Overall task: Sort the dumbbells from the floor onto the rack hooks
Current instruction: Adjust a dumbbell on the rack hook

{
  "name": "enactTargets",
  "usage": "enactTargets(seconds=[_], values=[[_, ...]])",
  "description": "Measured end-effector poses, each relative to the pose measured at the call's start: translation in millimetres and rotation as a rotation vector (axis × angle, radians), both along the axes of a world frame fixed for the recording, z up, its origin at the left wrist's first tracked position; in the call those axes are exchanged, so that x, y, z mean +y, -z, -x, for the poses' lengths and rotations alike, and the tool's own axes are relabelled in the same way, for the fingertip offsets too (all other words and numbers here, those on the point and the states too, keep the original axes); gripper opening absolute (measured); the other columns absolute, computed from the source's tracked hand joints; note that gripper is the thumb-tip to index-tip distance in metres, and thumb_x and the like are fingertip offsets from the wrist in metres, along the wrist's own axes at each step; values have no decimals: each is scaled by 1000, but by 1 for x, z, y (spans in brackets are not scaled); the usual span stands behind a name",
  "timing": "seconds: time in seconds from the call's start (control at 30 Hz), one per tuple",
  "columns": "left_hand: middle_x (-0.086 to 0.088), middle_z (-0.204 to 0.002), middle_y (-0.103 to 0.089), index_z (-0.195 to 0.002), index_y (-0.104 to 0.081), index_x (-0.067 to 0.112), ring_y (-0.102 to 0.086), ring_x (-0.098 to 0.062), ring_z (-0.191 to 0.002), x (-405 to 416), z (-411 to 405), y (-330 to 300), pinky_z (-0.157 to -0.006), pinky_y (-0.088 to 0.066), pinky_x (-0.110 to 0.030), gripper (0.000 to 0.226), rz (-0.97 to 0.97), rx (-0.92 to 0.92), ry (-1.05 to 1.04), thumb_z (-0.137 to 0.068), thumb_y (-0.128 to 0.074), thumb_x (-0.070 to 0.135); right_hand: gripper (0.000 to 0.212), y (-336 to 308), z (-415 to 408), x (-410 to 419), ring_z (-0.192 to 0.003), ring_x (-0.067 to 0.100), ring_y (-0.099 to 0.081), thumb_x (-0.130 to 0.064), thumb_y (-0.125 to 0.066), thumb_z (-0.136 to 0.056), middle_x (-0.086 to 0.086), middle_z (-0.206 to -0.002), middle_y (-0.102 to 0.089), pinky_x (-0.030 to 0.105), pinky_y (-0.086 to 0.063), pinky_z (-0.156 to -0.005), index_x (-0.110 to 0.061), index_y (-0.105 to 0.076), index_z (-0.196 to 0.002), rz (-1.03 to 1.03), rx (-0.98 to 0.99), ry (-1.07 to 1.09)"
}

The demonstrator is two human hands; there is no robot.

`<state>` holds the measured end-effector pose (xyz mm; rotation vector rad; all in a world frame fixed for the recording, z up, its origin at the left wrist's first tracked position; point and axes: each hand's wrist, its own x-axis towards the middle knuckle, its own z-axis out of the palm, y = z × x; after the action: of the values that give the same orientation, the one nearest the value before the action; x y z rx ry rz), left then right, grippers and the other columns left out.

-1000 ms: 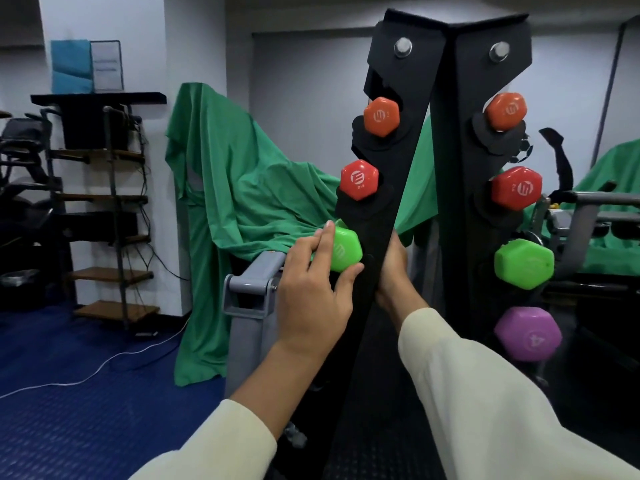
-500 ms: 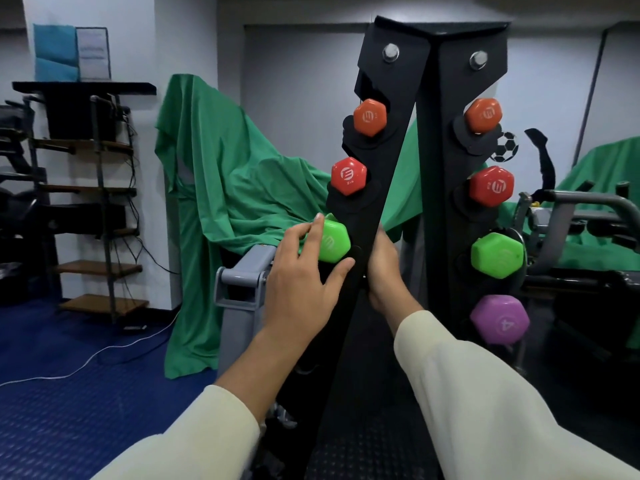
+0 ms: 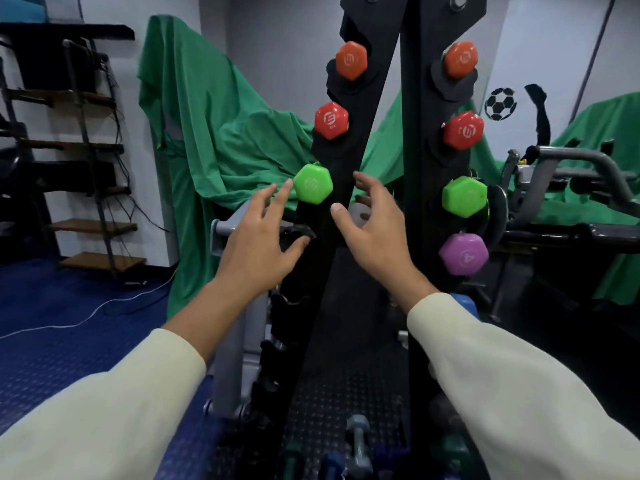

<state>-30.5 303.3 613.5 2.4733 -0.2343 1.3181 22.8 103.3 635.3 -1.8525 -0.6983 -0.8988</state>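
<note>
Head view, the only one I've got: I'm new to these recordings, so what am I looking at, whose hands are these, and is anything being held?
The camera sits on a person's head and looks forward and down, so the two arms in cream sleeves are their own. Ahead stands a black dumbbell rack with coloured dumbbells on its hooks. The left hand is open, its fingertips at the left end of the green dumbbell, which rests on its hook. The right hand is open too, in front of the rack's left post. Neither has a grip on anything. More dumbbells lie on the floor below.
</note>
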Motion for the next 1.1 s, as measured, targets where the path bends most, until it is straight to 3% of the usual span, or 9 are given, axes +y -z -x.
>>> enactTargets(seconds=[0.13, 0.27, 0.5, 0.83, 1.0, 1.1], values=[[-1, -159, -35, -165, -25, 28, -43, -21, -142, -6, 14, 7, -105, -47, -45, 89, 4, 34, 6, -91, -73, 46, 60, 8, 18, -6, -131, 16, -57, -42, -71, -97, 0, -144, -59, 45, -50, -109, -21, -51, -150, 39, 1, 0], [1, -150, -41, -162, -31, 27, -51, -20, -128, -10, 27, 21, -97, -53, -41, 84, 31, 54, 12, -92, -73, 44, 56, 25, 28, -11, -123, 10, -59, -39, -72, -96, -2, -138, -61, 40, -52, -104, -20, -55, -146, 25, 4, 10], [4, -132, -50, -155, -43, 24, -59, -18, -110, -29, 52, 101, -85, -56, -37, 67, 62, 129, 36, -96, -68, 42, 48, 111, 52, -28, -116, 5, -61, -39, -70, -97, -9, -131, -60, 38, -58, -92, -24, -59, -141, 36, 123, 1], [3, -134, -57, -149, -51, 23, -63, -19, -112, -47, 56, 245, -86, -57, -39, 54, 97, 457, 23, -98, -63, 38, 48, 267, 69, -37, -115, 1, -58, -47, -68, -97, -16, -130, -56, 31, -54, -97, -30, -58, -141, 97, 509, 15], [4, -105, -66, -137, -56, 29, -67, -24, -97, -46, 56, 322, -76, -56, -40, 43, 145, 755, -84, -97, -62, 41, 45, 342, 67, -35, -112, 8, -60, -48, -66, -97, -10, -125, -58, 31, -51, -97, -29, -60, -137, 179, 704, 31], [6, -92, -68, -131, -60, 27, -69, -24, -91, -38, 56, 366, -75, -57, -40, 38, 226, 926, -135, -95, -64, 40, 48, 387, 62, -35, -115, 14, -63, -48, -68, -97, -4, -126, -64, 34, -52, -100, -25, -61, -138, 256, 958, -11]])
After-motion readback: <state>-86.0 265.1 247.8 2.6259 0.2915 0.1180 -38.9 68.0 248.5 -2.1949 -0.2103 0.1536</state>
